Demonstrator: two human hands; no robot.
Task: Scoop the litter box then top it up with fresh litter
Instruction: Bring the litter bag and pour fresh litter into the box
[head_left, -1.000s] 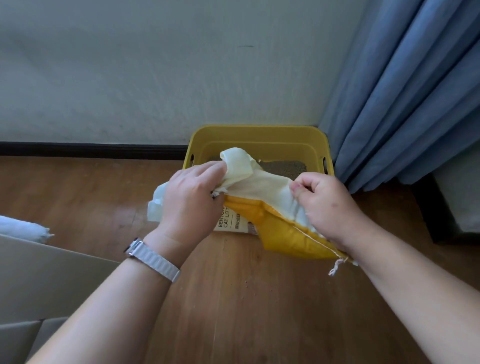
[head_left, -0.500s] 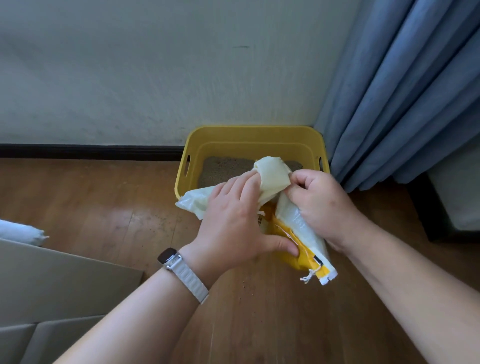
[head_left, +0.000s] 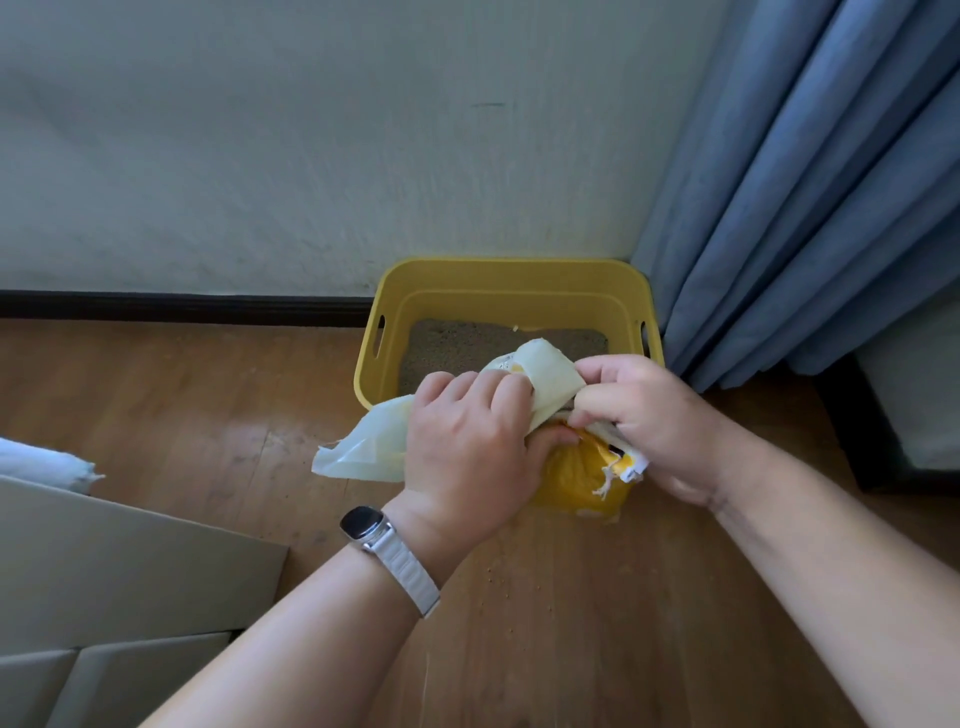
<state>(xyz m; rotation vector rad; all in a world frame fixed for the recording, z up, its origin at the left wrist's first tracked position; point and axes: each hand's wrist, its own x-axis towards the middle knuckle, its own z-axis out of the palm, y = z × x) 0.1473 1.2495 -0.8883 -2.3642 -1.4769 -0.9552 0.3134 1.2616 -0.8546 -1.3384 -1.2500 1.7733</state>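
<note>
left hand (head_left: 467, 447), right hand (head_left: 652, 415) gripping litter bag (head_left: 569, 480) top, yellow litter box (head_left: 509, 273) behind

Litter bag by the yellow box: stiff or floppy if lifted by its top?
Likely floppy: the litter bag crumples where the left hand and right hand grip it. Probably bottom-heavy: its yellow base sits slumped on the floor. Scattered grains suggest it may spill.
</note>
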